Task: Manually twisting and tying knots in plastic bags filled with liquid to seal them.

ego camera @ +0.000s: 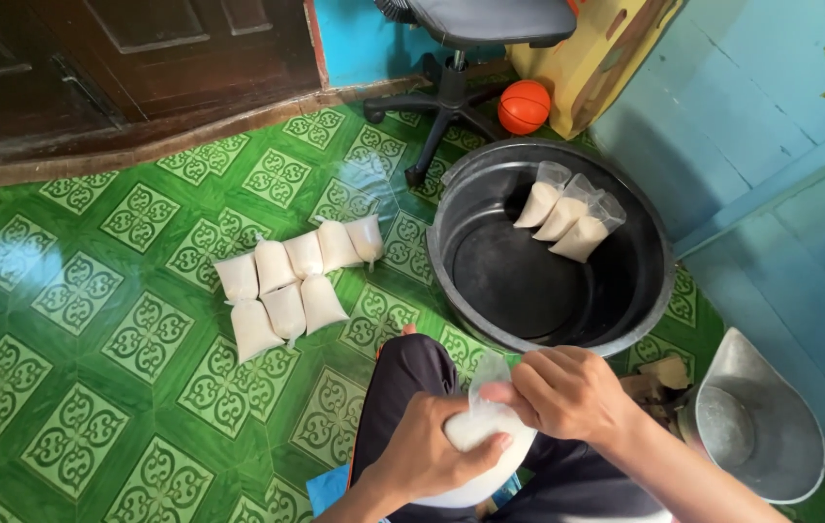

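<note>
My left hand (429, 447) cups the full bottom of a clear plastic bag of white grain (481, 434) above my lap. My right hand (567, 392) pinches the bag's empty neck and twists it near the top. Both hands grip the same bag. Several filled, tied bags (288, 281) lie in two rows on the green patterned floor ahead of my knee. Three more open bags (567, 213) lean against the inside wall of a large black basin (645, 291).
A metal scoop-shaped pan (761, 426) sits at the right. An office chair base (446, 97), an orange ball (524, 105) and a yellow cardboard box (596, 58) stand at the back. A dark wooden door (122, 68) is at the upper left, a blue wall (780, 145) at the right.
</note>
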